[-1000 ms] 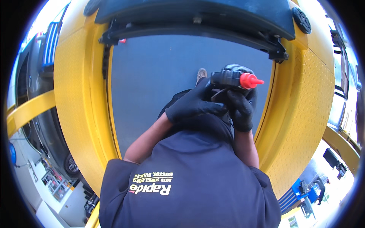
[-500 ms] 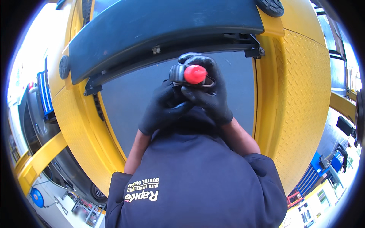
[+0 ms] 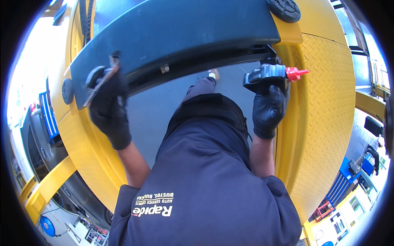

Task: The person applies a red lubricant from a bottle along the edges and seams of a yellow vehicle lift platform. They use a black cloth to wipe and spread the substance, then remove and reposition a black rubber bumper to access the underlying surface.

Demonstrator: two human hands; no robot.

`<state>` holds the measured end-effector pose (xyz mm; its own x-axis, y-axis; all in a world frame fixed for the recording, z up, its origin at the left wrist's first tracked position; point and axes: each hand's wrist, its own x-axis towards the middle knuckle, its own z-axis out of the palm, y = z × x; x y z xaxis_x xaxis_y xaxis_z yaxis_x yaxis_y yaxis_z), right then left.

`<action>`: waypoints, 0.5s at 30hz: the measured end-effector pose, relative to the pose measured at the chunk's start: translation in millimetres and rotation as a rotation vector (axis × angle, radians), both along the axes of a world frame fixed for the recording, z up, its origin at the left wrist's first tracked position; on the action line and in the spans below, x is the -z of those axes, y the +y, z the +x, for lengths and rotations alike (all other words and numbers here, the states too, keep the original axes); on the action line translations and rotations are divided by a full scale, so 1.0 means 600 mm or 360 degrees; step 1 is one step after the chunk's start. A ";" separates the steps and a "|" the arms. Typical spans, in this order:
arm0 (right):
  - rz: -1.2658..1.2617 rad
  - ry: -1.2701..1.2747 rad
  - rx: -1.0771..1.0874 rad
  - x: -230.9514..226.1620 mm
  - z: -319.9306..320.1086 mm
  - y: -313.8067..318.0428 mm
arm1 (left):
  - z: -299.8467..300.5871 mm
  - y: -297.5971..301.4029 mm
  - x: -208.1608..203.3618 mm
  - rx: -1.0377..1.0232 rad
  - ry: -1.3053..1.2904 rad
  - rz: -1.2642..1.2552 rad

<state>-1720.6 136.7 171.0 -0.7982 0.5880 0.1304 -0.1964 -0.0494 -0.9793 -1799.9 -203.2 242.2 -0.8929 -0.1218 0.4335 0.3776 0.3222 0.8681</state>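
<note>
Both my hands wear black gloves and are held well apart. My left hand (image 3: 107, 104) is raised at the left, closed around a thin dark metal tool (image 3: 100, 78) that rests against the edge of a dark blue-black beam (image 3: 184, 33). At the right, my right hand (image 3: 269, 108) grips a black device (image 3: 266, 74) with a red pointed nozzle (image 3: 296, 74), held at the beam's right end beside the yellow plate. My dark blue shirt fills the lower middle.
Yellow checker-plate ramps (image 3: 324, 123) run down both sides, the left ramp (image 3: 82, 139) curving past my left arm. Grey floor (image 3: 160, 110) lies between them, with my shoe (image 3: 212, 74) on it. Round black rubber pads (image 3: 286, 9) sit at the beam's ends. Blue workshop equipment (image 3: 342, 184) stands lower right.
My hands were together on the red-nozzled device in front of me. They have parted: the left went left with the metal tool, the right went right with the device.
</note>
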 end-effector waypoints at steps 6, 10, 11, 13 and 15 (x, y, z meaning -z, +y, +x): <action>0.0271 0.0235 0.0265 0.010 0.016 0.056 | -0.094 0.006 -0.056 0.0152 0.0238 -0.0313; 0.0098 0.0312 0.0322 0.016 0.032 0.087 | -0.120 0.050 0.029 0.0145 0.0142 -0.0187; 0.0042 0.0271 0.0329 0.011 0.036 0.095 | -0.132 0.043 0.054 0.0119 0.0106 -0.0514; 0.0284 0.0119 0.0445 0.009 0.047 0.099 | -0.151 0.040 0.071 0.0192 0.0328 -0.1036; 0.0538 0.0018 0.0562 0.008 0.054 0.100 | -0.150 0.044 0.076 0.0233 0.0376 -0.1228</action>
<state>-1688.1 196.6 166.2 -0.5551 0.7460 0.3679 -0.1544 0.3422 -0.9268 -1890.1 -177.1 196.4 -0.7512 0.3984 0.5263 0.6073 0.7294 0.3148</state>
